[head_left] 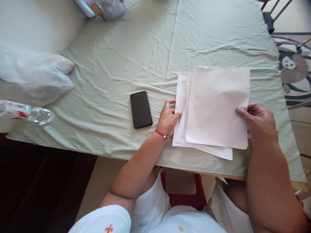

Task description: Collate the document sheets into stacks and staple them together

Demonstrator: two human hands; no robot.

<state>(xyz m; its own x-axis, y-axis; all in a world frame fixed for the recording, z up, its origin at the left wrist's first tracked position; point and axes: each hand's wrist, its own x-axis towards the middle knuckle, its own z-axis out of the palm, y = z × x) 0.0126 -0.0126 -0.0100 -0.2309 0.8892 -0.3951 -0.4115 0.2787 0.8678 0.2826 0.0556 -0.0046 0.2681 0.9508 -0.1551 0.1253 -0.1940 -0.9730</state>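
Several loose paper sheets (pixel 218 106) lie in an uneven stack at the right front of the table, the top one blank. Printed lines show on a lower sheet (pixel 180 84) that sticks out at the left and bottom. My left hand (pixel 169 117), with a red string bracelet at the wrist, pinches the left edge of the lower sheets between thumb and fingers. My right hand (pixel 261 121) grips the right edge, its thumb on top of the blank sheet and its fingers mostly underneath. A black phone (pixel 141 110) rests just left of my left hand.
A pale green cloth (pixel 109 48) covers the table in wrinkles. At the left lie a clear plastic bottle (pixel 40 115) and a white plastic bag (pixel 36 74). Another wrapped bundle (pixel 111 9) is at the far edge. A red stool (pixel 187 199) shows below me, metal chair legs (pixel 277 13) at the right.
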